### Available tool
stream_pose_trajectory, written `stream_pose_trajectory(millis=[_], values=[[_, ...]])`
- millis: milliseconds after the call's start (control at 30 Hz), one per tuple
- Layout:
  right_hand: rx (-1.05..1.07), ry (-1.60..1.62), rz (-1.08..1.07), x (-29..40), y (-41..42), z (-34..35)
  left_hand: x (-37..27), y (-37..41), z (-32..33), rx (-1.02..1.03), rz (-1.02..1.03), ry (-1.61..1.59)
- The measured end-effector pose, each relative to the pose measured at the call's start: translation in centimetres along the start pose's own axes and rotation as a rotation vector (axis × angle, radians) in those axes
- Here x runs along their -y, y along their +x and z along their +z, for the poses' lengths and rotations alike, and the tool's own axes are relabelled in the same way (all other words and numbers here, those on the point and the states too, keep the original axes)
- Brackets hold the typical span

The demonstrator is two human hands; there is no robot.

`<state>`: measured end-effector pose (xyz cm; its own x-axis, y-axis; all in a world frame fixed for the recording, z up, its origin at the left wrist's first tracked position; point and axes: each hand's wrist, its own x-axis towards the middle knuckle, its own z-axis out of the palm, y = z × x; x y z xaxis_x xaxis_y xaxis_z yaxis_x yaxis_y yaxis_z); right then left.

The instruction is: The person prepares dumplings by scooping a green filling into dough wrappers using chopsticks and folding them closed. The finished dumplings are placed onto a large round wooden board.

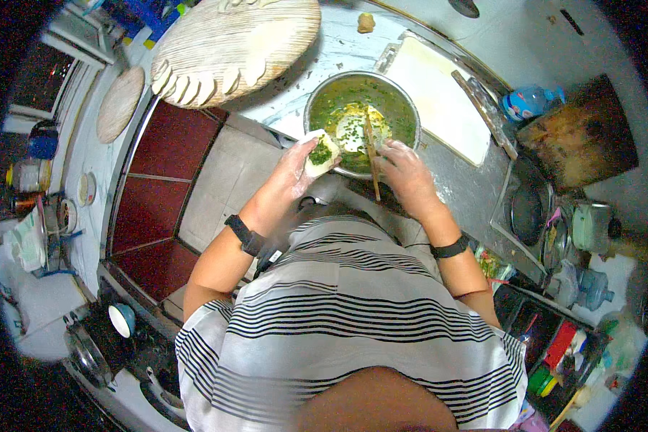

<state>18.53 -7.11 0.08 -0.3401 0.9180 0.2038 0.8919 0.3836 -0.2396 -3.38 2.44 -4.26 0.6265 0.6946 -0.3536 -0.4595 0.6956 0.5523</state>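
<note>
My left hand [297,164] holds a dough wrapper [324,155] with chopped green filling on it, at the near left rim of a metal bowl [417,116]. Inside the bowl lies what remains visible of a green and yellow filling, with a thin wooden stick or pair of chopsticks [371,146] leaning over the near rim. Beside that stick is my right hand [405,170], fingers bent; whether it touches the stick is unclear. Formed dumplings [208,89] line the near edge of a round, ridged board [248,43] at the upper left. Both hands look floury.
Right of the bowl lies a pale rectangular board [443,97], with a floury wooden rod [480,110] along it. A plastic bottle [529,102] and a dark-stained wooden block [580,132] stand farther right. A smaller round board [120,105] is at the left.
</note>
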Motion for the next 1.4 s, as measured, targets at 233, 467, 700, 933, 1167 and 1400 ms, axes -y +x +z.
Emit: stream_pose_trajectory(millis=[233,467,700,933,1167,1400], values=[[-0.294,-0.193,-0.382,1.9,1.9,1.0,1.1,1.7,3.5,-0.032,-0.214,-0.098],[-0.259,0.153,-0.046,1.7,1.9,0.3,1.6,2.1,4.1,0.107,-0.276,-0.008],[-0.443,0.441,0.214,1.2,3.3,0.2,0.4,1.1,5.4,0.268,-0.049,0.883],[-0.375,0.462,0.296,1.5,3.9,0.5,-0.3,1.0,5.4,0.229,-0.005,0.87],[-0.263,0.43,0.261,1.4,5.0,-0.3,-0.8,1.6,4.7,0.247,0.049,1.044],[-0.015,-0.176,0.181,1.6,6.9,0.3,-1.2,2.4,4.9,0.169,0.272,1.314]])
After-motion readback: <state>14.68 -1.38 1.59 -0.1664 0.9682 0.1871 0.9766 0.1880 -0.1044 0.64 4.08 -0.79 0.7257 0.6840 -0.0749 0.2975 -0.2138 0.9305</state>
